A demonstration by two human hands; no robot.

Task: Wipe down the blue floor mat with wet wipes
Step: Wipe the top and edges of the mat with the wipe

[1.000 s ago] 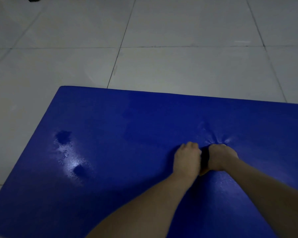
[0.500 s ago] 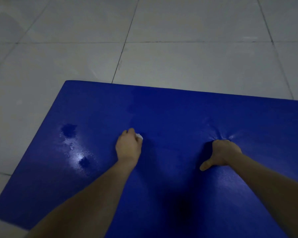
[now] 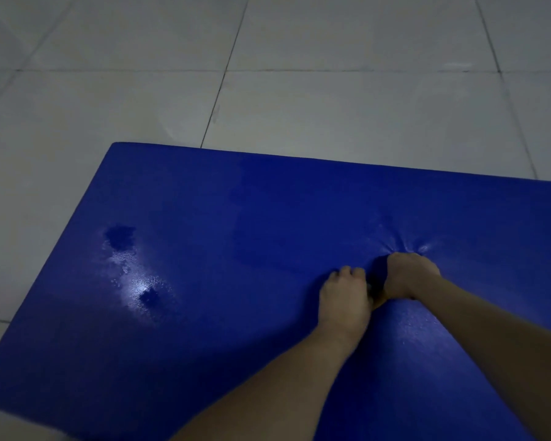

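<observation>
A: Status on the wipe stroke?
B: Left hand (image 3: 344,294) is lying knuckles-up on the blue floor mat (image 3: 268,218), fingers curled tight, touching the right hand (image 3: 409,275). The wet wipe isn't showing. It's probably balled under the left palm, but the view is dim, so I can't tell whether that hand is gripping it.
A: Right hand?
B: It's curling into a fist with nothing visible in it, digging into the mat just beyond the left knuckles. Creases (image 3: 404,245) are radiating from its fingertips.
A: Where's the mat?
B: It's running under both hands and out every way. A glossy wet patch (image 3: 137,281) is sitting well left of the left hand.
A: Doing it well?
B: My call: flatten the wipe under the palm, press evenly, and overlap passes leftward toward that patch. Ease the right-hand load, since it's puckering the cover and wiping over folds is likely leaving gaps.
</observation>
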